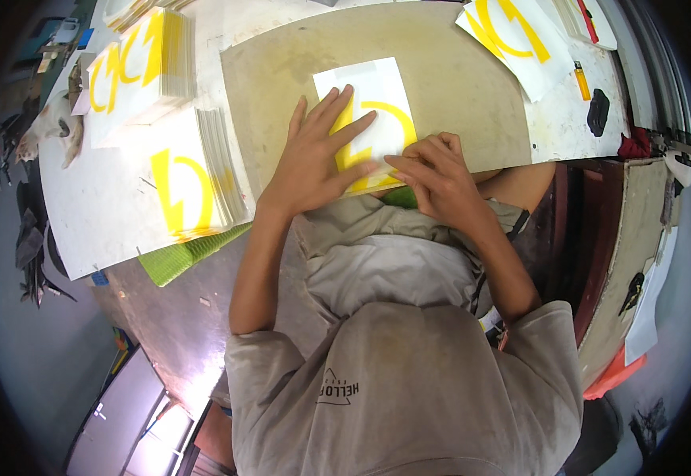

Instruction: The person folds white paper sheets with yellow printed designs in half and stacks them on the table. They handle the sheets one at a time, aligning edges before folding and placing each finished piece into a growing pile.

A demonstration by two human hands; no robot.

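A white paper sheet [387, 83] with yellow printed shapes lies on a tan board [472, 87] at the board's near edge, in front of me. My left hand [313, 155] rests flat over the sheet's left part, fingers spread and thumb near the sheet's lower middle. At the lower right edge of the same sheet, my right hand [444, 178] has its fingers bent and pinched together on the paper. The exact grip is partly hidden by the fingers.
Two thick stacks of similar printed sheets, one farther [135, 67] and one nearer [186, 186], stand at left. Loose printed sheets [520, 55] lie far right, near a yellow lighter [581, 79] and a black object [598, 113]. A green woven piece [179, 258] hangs below the left table edge.
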